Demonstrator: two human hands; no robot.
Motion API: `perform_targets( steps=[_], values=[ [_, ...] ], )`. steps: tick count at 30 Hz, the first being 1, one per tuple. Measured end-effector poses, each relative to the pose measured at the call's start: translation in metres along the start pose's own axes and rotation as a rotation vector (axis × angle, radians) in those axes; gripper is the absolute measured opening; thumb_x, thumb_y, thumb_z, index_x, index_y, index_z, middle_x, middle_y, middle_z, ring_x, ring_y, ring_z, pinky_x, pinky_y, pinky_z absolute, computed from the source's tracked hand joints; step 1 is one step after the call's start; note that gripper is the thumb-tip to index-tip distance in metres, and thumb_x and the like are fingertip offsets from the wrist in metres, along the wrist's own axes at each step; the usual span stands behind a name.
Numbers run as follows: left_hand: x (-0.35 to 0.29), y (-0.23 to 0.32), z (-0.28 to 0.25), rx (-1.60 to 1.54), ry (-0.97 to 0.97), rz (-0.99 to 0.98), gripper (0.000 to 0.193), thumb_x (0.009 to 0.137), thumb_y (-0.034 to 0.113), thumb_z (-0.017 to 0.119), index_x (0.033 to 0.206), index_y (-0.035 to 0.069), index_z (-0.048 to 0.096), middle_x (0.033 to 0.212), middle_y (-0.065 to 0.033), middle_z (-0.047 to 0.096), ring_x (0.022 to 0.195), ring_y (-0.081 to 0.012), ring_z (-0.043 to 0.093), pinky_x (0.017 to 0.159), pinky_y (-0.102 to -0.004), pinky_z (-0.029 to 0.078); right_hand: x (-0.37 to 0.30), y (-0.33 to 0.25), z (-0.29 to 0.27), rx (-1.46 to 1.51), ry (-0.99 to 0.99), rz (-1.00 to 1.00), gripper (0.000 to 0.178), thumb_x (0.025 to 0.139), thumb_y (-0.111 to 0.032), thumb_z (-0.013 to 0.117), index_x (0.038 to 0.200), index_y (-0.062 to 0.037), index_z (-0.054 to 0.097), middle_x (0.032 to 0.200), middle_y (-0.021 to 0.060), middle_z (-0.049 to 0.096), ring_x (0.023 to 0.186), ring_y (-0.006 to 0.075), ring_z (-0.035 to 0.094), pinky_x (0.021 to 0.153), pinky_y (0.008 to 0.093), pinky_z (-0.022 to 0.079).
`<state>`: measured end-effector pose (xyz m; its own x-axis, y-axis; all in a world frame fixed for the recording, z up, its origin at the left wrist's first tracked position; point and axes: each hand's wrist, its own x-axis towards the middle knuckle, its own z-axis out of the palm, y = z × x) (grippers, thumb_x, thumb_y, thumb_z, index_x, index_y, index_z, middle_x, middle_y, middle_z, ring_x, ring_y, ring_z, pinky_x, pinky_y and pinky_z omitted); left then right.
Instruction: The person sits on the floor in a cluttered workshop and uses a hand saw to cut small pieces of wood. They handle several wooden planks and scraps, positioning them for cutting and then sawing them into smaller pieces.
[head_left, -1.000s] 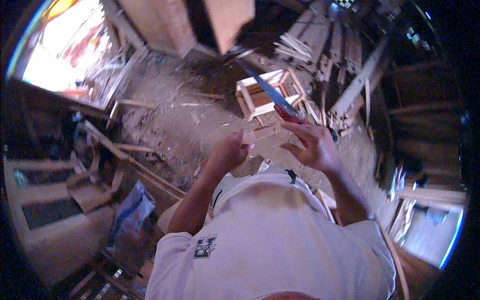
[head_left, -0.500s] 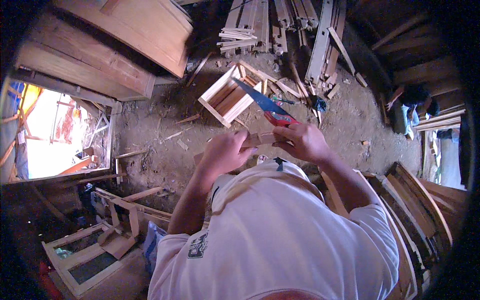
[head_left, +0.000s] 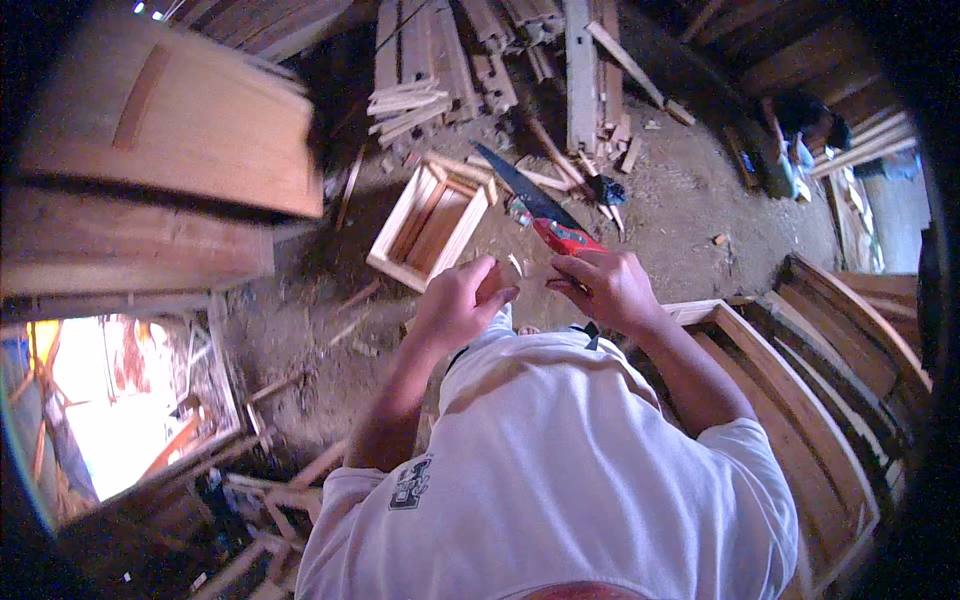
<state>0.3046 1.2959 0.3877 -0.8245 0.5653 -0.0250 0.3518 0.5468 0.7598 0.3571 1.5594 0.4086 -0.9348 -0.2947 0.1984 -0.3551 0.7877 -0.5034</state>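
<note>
My right hand (head_left: 612,290) grips the red handle of a handsaw (head_left: 527,198), whose dark blade points up and to the left, away from me. To its left, my left hand (head_left: 462,302) is held in front of my body with curled fingers; whatever may be inside them is hidden. The hands are apart, and a small pale sliver (head_left: 515,265) shows between them. Beyond my left hand, an open wooden box frame (head_left: 385,240) rests on the dirt floor, left of the saw blade.
Stacked lumber (head_left: 430,50) and long boards (head_left: 582,80) lie at the far side. A large wooden cabinet (head_left: 220,130) stands at left, above a bright opening (head_left: 130,400). Wooden frames (head_left: 790,400) lean close on my right. Scraps litter the floor (head_left: 680,220).
The wood piece that spanned both hands no longer shows. My hands are further apart, with the saw still in the right one. The whole view has turned, shifting the surroundings.
</note>
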Motion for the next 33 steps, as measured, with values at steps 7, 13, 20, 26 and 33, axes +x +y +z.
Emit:
perform_targets(
  steps=[7, 13, 20, 26, 33],
  values=[
    [0.079, -0.037, -0.025, -0.172, -0.199, -0.010, 0.037, 0.092, 0.034, 0.073, 0.105, 0.000, 0.065, 0.088, -0.0215, 0.071, 0.080, -0.0365, 0.071, 0.067, -0.0445, 0.052, 0.039, -0.003, 0.036, 0.081, 0.189, 0.351, 0.023, 0.086, -0.021, 0.079, 0.105, -0.0082, 0.076, 0.081, 0.0181, 0.072, 0.070, 0.0330, 0.072, 0.062, 0.0416, 0.056],
    [0.128, -0.063, -0.044, -0.509, -0.215, -0.037, 0.037, 0.092, 0.031, 0.075, 0.108, -0.001, 0.067, 0.086, -0.0094, 0.071, 0.075, -0.0154, 0.063, 0.069, -0.0350, 0.050, 0.088, -0.013, 0.060, 0.262, 0.261, 0.685, 0.024, 0.093, -0.017, 0.074, 0.111, -0.0020, 0.074, 0.075, 0.0192, 0.071, 0.061, 0.0163, 0.063, 0.060, 0.0346, 0.051],
    [0.163, -0.078, -0.062, -0.453, -0.109, -0.010, 0.033, 0.091, 0.029, 0.078, 0.101, -0.001, 0.067, 0.088, -0.0093, 0.072, 0.079, -0.0134, 0.064, 0.072, -0.0338, 0.051, 0.132, 0.006, 0.073, 0.317, 0.207, 0.645, 0.024, 0.096, -0.019, 0.069, 0.114, -0.0047, 0.074, 0.078, 0.0213, 0.070, 0.061, 0.0250, 0.066, 0.061, 0.0385, 0.053],
    [0.188, -0.091, -0.086, -0.266, -0.134, -0.061, 0.038, 0.087, 0.026, 0.081, 0.112, 0.000, 0.068, 0.094, -0.0112, 0.073, 0.087, -0.0151, 0.069, 0.080, -0.0321, 0.054, 0.169, 0.045, 0.076, 0.312, 0.109, 0.508, 0.025, 0.095, -0.018, 0.069, 0.117, -0.0072, 0.074, 0.089, 0.0198, 0.074, 0.076, 0.0303, 0.073, 0.070, 0.0399, 0.055],
    [0.216, -0.106, -0.106, 0.360, 0.076, 0.250, 0.031, 0.086, 0.024, 0.075, 0.112, 0.009, 0.068, 0.088, -0.0139, 0.071, 0.078, -0.0340, 0.072, 0.067, -0.0426, 0.058, 0.233, 0.111, 0.062, 0.439, -0.436, 0.421, 0.034, 0.101, -0.035, 0.062, 0.117, -0.0081, 0.074, 0.091, 0.0152, 0.075, 0.077, 0.0200, 0.065, 0.074, 0.0389, 0.053]
  ],
)
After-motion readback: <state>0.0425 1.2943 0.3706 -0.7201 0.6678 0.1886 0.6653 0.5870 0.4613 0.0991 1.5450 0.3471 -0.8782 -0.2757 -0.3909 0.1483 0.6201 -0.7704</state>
